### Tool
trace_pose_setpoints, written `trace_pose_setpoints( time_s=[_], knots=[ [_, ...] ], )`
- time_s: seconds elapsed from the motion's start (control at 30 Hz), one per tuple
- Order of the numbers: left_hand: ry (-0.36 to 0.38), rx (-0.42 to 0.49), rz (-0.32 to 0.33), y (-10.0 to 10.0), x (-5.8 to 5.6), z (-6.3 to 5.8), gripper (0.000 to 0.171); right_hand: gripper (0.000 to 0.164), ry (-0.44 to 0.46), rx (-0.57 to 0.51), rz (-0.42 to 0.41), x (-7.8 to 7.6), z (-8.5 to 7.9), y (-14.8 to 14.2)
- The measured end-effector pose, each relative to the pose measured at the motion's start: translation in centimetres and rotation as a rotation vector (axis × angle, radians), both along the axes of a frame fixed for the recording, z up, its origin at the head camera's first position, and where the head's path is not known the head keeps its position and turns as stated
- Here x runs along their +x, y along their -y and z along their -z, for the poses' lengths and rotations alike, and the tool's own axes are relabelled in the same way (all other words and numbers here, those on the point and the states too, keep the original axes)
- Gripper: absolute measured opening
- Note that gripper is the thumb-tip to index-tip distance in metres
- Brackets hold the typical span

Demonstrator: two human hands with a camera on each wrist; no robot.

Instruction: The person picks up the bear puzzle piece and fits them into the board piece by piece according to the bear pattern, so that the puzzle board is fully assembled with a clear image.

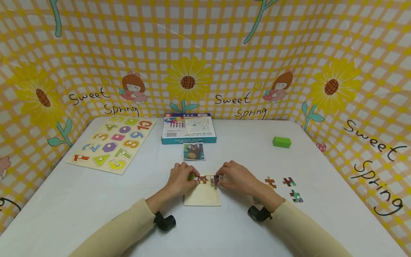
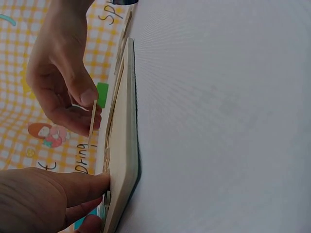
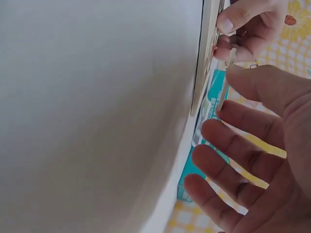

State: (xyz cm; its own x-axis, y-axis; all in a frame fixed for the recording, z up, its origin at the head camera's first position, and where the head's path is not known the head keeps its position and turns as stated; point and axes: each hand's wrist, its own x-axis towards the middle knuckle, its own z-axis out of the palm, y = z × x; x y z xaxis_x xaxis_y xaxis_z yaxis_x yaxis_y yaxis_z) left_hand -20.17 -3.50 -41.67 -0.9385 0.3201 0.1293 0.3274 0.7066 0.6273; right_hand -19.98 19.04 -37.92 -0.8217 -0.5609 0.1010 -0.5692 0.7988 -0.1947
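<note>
A shallow wooden puzzle tray [image 1: 202,197] lies in front of me, with a brown jigsaw piece [image 1: 203,180] along its far edge. My left hand [image 1: 183,179] holds a jigsaw piece at the tray's far left corner between thumb and fingers, partly covering it. Over the far right corner, my right hand [image 1: 237,177] pinches a dark jigsaw piece [image 1: 216,180] between thumb and index finger. The left wrist view shows this held piece [image 2: 92,121] edge-on, raised above the tray; the other right fingers spread loosely in the right wrist view.
Loose jigsaw pieces [image 1: 270,182] lie to the right, one partly hidden by my right wrist. Beyond the tray are a bear picture card [image 1: 193,151] and a flat box [image 1: 188,132]. A number board [image 1: 112,144] lies left; a green block [image 1: 282,142] sits at the back right.
</note>
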Motion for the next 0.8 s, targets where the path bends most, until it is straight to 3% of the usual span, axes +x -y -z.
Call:
trace_pose_setpoints(
  time_s=[0.8],
  knots=[
    [0.016, -0.015, -0.006, -0.1, 0.1, -0.1, 0.017, 0.022, 0.038, 0.031, 0.025, -0.8, 0.5, 1.6]
  ],
)
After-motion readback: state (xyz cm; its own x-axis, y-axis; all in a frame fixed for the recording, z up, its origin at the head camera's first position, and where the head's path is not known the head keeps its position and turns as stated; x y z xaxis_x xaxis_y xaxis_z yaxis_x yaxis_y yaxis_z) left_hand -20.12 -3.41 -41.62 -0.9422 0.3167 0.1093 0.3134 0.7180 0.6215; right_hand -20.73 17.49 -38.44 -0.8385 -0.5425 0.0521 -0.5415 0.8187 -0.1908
